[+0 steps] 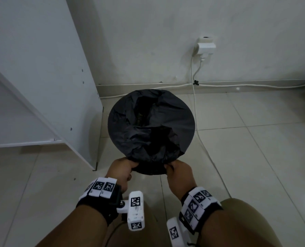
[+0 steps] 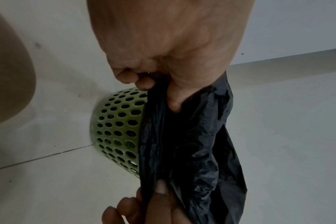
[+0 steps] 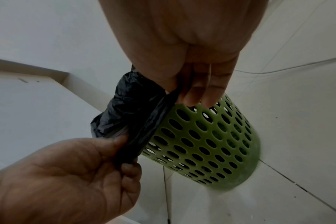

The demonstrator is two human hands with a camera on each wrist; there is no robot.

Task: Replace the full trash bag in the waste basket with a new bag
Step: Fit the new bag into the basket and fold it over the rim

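Observation:
A black trash bag [image 1: 150, 127] lines a green perforated waste basket [image 3: 201, 144] that stands on the tiled floor near the wall. The bag's mouth is stretched over the rim and hides the basket in the head view. My left hand [image 1: 133, 165] pinches the bag's near edge at the left, and my right hand [image 1: 168, 166] pinches it at the right. In the left wrist view my left hand [image 2: 159, 94] grips bunched black plastic [image 2: 192, 136] beside the basket [image 2: 117, 128]. The right wrist view has my right hand [image 3: 180, 95] holding the bag's folded hem [image 3: 128, 106] against the basket's top.
A white cabinet [image 1: 41, 77] stands close on the left of the basket. A wall socket with a plug [image 1: 206, 47] is behind, and its white cable [image 1: 195, 111] runs down across the floor just right of the basket. My knees are at the bottom edge.

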